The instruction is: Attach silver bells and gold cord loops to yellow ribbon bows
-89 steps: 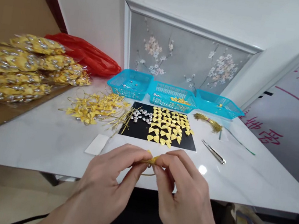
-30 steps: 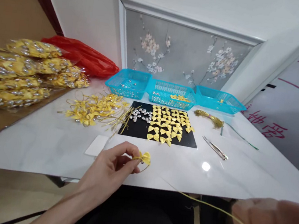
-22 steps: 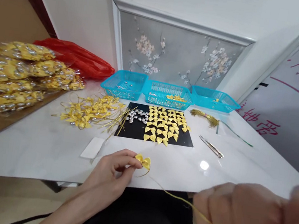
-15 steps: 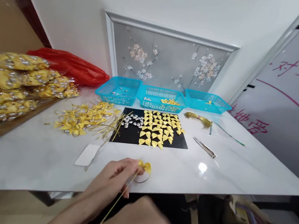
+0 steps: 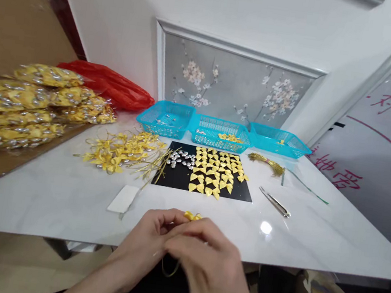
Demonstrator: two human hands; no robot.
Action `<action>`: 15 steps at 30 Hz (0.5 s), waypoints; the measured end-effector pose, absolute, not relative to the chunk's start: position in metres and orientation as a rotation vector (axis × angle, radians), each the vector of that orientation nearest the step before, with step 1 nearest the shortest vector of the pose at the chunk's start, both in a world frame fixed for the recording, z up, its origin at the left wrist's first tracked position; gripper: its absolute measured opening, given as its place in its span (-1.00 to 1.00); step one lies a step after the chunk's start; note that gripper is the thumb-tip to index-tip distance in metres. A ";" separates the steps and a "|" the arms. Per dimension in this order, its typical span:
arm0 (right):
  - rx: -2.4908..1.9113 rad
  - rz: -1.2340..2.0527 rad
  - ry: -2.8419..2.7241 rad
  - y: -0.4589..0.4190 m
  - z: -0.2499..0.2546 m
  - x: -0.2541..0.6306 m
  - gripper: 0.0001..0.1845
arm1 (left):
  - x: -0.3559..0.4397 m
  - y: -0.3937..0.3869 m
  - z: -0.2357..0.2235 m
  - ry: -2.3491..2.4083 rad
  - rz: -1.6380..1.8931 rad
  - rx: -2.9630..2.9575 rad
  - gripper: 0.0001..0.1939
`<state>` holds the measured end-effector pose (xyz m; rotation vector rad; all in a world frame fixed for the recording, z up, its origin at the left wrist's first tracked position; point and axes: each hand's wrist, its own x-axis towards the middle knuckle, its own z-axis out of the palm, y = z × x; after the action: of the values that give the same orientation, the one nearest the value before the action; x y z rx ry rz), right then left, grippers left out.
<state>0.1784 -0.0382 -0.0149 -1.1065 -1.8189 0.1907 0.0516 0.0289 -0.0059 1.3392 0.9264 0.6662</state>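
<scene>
A yellow ribbon bow pokes out above my fingers at the table's front edge. My left hand is closed on the bow from the left. Against it, my right hand pinches, its fingers bent and touching the left fingers; a thin gold cord loops down below it. The fingertips hide most of the bow and where the cord meets it. Beyond my hands lies a black mat with rows of yellow bows and a cluster of silver beads.
Left of the mat are a heap of finished yellow bows, loose gold cords and a white card. Tweezers and a gold cord bundle lie right. Blue baskets line the wall; bagged bows are stacked left.
My right hand has come up from the lower front to meet my left at the bow. The stretched cord is now a small loop below. The view has shifted slightly.
</scene>
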 end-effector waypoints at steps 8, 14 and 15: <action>-1.274 -0.063 -1.808 -0.027 -0.035 0.208 -0.74 | 0.044 0.025 -0.003 0.915 0.633 1.440 -0.81; -1.346 -0.307 -1.944 -0.026 -0.028 0.204 -0.66 | 0.038 0.026 -0.006 0.880 0.631 1.438 -0.74; -1.347 -0.306 -1.957 -0.025 -0.027 0.205 -0.65 | 0.038 0.027 -0.006 0.867 0.633 1.395 -0.73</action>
<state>0.2049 -0.0255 -0.0270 -1.3473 -1.9568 -0.3064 0.0381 0.0266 -0.0059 1.3953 0.8668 0.6331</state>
